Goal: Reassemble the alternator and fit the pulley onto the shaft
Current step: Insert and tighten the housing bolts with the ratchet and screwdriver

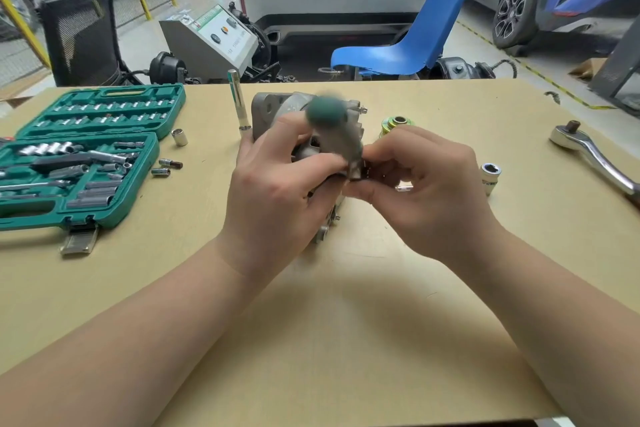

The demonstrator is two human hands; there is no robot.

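Observation:
The grey alternator (277, 107) stands on the table centre, partly hidden behind my hands. A green-handled driver (327, 114), blurred by motion, points down into its near side. My left hand (277, 184) curls round the alternator body with its thumb against the driver's shaft. My right hand (426, 180) pinches the driver's lower end at the socket tip. The gold-and-silver pulley (396, 125) lies on the table just right of the alternator, apart from the shaft.
An open green socket case (86, 156) fills the left side, with loose sockets (179, 137) beside it. A long extension bar (239, 100) stands left of the alternator. A socket (490, 173) and a chrome ratchet (588, 152) lie at the right. A blue chair (408, 42) stands beyond the table.

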